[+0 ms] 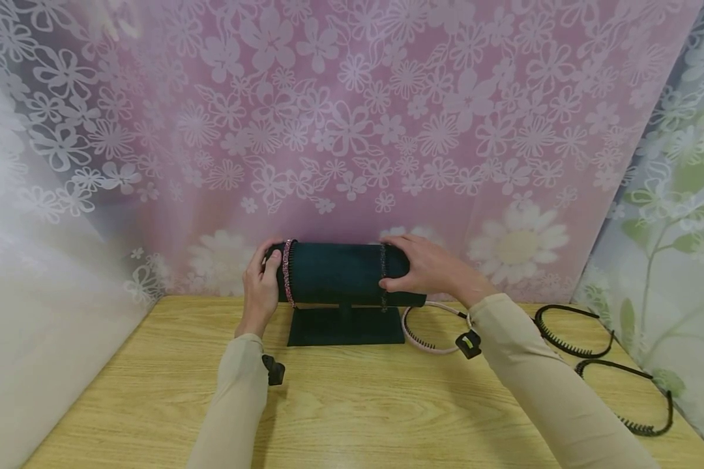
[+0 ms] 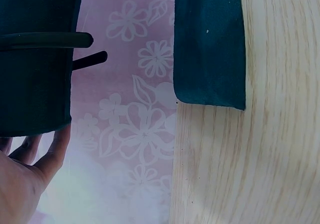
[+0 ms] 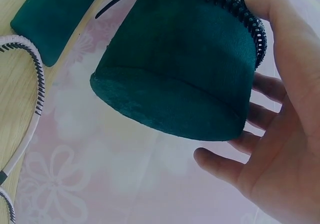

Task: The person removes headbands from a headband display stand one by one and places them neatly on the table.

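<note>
A dark green velvet headband display stand (image 1: pixel 336 273) has a horizontal roll above a flat base. My left hand (image 1: pixel 261 284) grips the roll's left end, thumb in front and fingers behind. Beside that thumb, a pink glittery headband (image 1: pixel 287 273) goes over the roll. Toward the right end sits a black beaded headband (image 3: pixel 260 37) with comb teeth inside. My right hand (image 1: pixel 431 266) holds this black headband, its thumb at the band and other fingers behind the roll. In the left wrist view, two dark band tips (image 2: pixel 90 60) stick out below the roll.
A light pink headband (image 1: pixel 407 329) with dark teeth lies right of the stand's base (image 1: pixel 346 329). Two black toothed headbands (image 1: pixel 569 348) lie farther right on the wooden table (image 1: pixel 340 404). A pink floral curtain (image 1: pixel 352 130) hangs close behind the stand.
</note>
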`<state>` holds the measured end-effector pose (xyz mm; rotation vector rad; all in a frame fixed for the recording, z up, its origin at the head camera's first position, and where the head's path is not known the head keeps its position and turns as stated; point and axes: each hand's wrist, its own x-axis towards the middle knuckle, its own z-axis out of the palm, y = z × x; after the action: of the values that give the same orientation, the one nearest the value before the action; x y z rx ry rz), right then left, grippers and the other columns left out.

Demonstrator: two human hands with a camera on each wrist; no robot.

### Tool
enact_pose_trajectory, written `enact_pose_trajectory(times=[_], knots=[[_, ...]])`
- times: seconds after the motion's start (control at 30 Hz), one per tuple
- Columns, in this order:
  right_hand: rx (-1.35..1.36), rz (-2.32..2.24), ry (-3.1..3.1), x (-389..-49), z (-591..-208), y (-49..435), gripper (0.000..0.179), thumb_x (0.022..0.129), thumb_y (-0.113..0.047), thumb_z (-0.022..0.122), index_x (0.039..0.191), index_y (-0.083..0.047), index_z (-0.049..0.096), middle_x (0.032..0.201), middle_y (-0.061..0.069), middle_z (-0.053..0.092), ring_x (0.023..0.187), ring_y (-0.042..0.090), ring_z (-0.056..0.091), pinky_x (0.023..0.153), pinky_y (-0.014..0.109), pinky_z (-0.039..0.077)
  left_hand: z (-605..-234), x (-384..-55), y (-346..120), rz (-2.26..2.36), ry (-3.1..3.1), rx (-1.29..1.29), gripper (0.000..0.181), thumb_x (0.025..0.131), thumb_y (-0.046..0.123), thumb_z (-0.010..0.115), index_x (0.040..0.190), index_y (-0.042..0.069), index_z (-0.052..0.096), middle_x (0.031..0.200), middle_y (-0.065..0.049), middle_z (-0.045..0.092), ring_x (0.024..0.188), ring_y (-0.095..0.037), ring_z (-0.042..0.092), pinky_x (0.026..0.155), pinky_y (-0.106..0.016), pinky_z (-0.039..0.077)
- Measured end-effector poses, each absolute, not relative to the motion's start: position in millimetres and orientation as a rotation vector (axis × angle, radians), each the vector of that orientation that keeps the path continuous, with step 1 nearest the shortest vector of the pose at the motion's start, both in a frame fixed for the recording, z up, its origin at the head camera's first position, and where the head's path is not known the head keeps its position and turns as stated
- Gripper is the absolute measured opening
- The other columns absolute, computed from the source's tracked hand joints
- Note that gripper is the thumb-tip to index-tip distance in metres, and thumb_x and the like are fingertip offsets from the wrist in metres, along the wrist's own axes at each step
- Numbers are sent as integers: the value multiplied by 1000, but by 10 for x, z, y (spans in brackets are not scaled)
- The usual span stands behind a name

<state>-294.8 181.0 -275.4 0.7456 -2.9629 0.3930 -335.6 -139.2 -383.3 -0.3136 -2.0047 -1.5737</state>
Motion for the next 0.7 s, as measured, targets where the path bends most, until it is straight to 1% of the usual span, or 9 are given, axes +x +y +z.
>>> enact_pose_trajectory(times=[0.17,0.33,0.47,0.6,0.7], knots=[[739,391,-2959,-2938,-2762,1841,91,87,-55,73,160,-15,36,162,19,37,147,43,39,115,64,35,-3834,-3355,-1392,-1567,-2009,-313,39,108,41,46,139,23,61,142,0,61,117,-27,62,102,-51,46],[714,383,-2959,-2927,-2775,1881,92,86,-57,74,160,-17,36,162,19,38,147,43,40,114,64,36,-3806,-3319,-1371,-1591,-2018,-298,38,109,34,45,141,19,60,142,-6,61,116,-33,61,102,-53,45],[693,377,-2965,-2932,-2789,1915,92,86,-58,73,160,-18,35,162,19,38,146,43,40,112,65,37,-3702,-3208,-1337,-1596,-2033,-291,37,110,29,44,140,16,60,141,-11,61,115,-35,61,101,-53,46],[679,368,-2970,-2926,-2787,1939,91,87,-58,72,160,-19,35,162,19,37,146,43,40,112,65,37,-3577,-3068,-1302,-1591,-2043,-292,36,110,28,44,139,17,60,140,-12,61,115,-33,62,101,-50,47],[678,361,-2971,-2912,-2780,1956,91,87,-56,73,160,-18,35,162,20,37,146,44,39,112,66,37,-3537,-3017,-1288,-1590,-2040,-293,36,110,27,44,139,16,61,141,-12,61,116,-34,62,102,-51,47]])
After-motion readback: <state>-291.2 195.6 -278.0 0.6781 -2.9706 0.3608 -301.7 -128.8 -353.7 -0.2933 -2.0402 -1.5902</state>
